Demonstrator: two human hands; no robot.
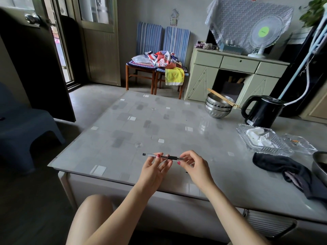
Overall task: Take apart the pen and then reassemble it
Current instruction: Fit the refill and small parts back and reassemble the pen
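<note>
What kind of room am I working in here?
Most likely a lived-in room at home, used for dining. The table carries stacked steel bowls with chopsticks and a black kettle, and two cushioned chairs piled with cloth stand by the wall.

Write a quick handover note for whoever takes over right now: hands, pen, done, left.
Left hand: pinching the clear barrel of the pen, held level above the table.
Right hand: fingertips on the tip end, just past the black grip.
Done: nothing visibly apart; the pen looks whole, no loose parts in sight.
Left: unscrew the tip end, pull out the innards, then reassemble.
</note>
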